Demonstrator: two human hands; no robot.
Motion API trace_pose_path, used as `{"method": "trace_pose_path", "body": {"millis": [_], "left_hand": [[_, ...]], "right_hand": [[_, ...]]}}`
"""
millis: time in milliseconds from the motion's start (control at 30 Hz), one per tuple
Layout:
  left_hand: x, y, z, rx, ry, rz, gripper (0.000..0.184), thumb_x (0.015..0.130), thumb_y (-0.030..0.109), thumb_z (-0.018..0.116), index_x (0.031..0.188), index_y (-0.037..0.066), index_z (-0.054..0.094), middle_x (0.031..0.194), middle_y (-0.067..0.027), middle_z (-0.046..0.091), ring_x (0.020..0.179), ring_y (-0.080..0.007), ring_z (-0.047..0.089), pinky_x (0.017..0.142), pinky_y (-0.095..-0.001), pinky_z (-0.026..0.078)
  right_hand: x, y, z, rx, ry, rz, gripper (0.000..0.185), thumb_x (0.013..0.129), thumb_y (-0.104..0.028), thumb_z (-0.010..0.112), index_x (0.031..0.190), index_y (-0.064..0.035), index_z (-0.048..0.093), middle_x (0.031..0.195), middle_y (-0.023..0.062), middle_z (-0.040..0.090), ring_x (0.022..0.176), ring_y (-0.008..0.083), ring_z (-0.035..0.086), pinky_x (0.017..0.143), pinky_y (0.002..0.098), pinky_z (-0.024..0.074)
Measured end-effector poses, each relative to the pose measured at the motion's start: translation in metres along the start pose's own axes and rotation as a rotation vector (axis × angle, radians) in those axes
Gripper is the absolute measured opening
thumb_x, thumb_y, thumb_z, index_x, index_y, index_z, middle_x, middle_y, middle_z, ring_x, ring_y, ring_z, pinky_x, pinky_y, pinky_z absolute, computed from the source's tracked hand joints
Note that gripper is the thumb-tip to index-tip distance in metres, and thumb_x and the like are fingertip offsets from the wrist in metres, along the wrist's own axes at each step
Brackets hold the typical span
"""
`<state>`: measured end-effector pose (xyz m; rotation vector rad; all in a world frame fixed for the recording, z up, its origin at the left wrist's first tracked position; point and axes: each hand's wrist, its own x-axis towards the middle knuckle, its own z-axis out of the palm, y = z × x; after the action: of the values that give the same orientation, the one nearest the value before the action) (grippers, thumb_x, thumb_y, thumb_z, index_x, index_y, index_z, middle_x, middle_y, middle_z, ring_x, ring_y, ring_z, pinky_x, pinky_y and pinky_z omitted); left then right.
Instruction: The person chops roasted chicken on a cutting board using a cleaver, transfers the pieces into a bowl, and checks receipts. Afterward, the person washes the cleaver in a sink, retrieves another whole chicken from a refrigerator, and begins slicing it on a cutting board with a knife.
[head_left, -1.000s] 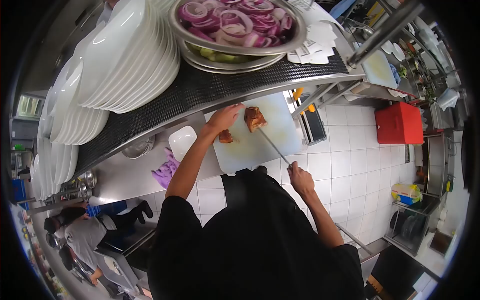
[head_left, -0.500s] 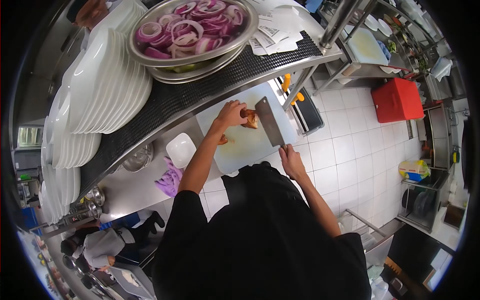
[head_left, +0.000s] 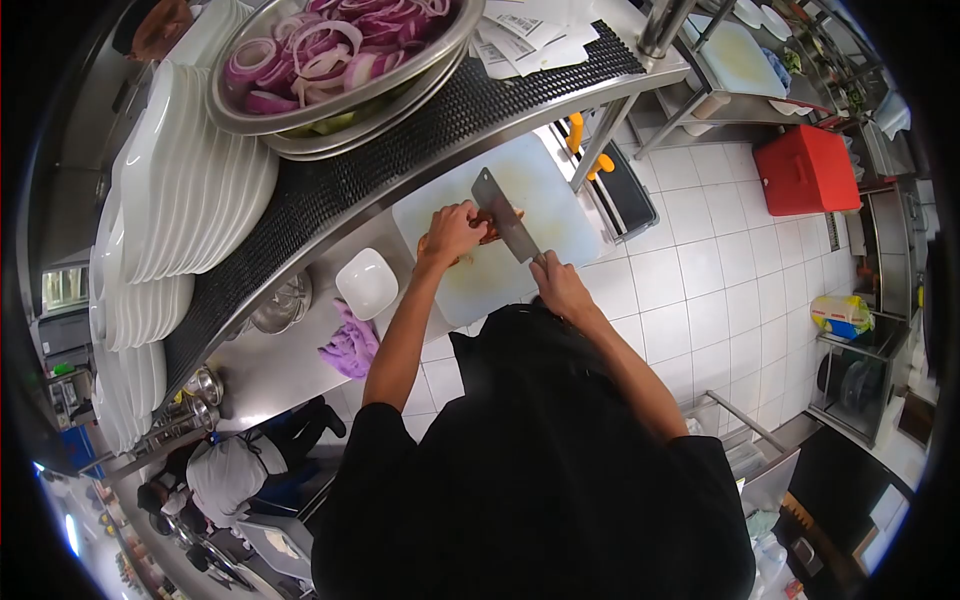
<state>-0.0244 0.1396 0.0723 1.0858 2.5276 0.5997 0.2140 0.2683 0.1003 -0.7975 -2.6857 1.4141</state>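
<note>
My right hand (head_left: 562, 285) is wrapped round the handle of a cleaver (head_left: 506, 217). The broad steel blade lies across a browned piece of roast meat (head_left: 489, 231), which sticks out a little on its far side. My left hand (head_left: 452, 236) has curled fingers pressed on the near part of the meat, just left of the blade. Another browned bit (head_left: 423, 243) shows partly behind my left wrist. All of this rests on a pale cutting board (head_left: 490, 295) with yellowish stains. How deep the edge sits in the meat is hidden.
A white square bowl (head_left: 367, 284) and a purple cloth (head_left: 350, 342) lie left of the board. Overhead, a shelf carries stacked white plates (head_left: 190, 180) and a metal bowl of onion rings (head_left: 340, 60). A red cooler (head_left: 806, 170) stands right; a co-worker (head_left: 235, 475) is lower left.
The cleaver has moved left from beside the meat onto it, with my right hand following. My left hand has shifted slightly left and stays on the meat.
</note>
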Motion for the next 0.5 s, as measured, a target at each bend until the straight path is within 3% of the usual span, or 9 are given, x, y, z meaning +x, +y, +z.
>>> {"method": "trace_pose_path", "body": {"millis": [167,267,500], "left_hand": [[-0.014,0.005,0.020,0.060,0.183,0.020,0.036,0.076,0.029,0.080,0.096,0.005,0.062,0.088,-0.0179,0.070,0.088,-0.0402,0.067,0.081,-0.0489,0.053],[-0.011,0.007,0.027,0.024,0.145,-0.089,0.038,0.074,0.028,0.079,0.099,0.005,0.062,0.096,-0.0197,0.070,0.091,-0.0414,0.067,0.088,-0.0510,0.051],[-0.025,-0.001,0.023,0.042,0.306,-0.055,0.036,0.077,0.030,0.079,0.098,0.005,0.062,0.089,-0.0153,0.070,0.083,-0.0396,0.067,0.079,-0.0479,0.053]], "right_hand": [[0.009,-0.005,-0.006,-0.176,-0.072,-0.035,0.036,0.103,-0.031,0.054,0.111,0.0028,0.047,0.079,0.0329,0.066,0.077,0.0549,0.065,0.070,0.0623,0.0517],[0.016,-0.014,-0.021,-0.317,-0.125,-0.063,0.037,0.103,-0.034,0.053,0.114,0.0017,0.046,0.080,0.0310,0.067,0.076,0.0521,0.066,0.068,0.0606,0.0540],[0.023,-0.003,-0.015,-0.381,-0.145,-0.148,0.036,0.103,-0.035,0.053,0.111,-0.0003,0.046,0.075,0.0270,0.067,0.072,0.0495,0.068,0.064,0.0584,0.0559]]}}
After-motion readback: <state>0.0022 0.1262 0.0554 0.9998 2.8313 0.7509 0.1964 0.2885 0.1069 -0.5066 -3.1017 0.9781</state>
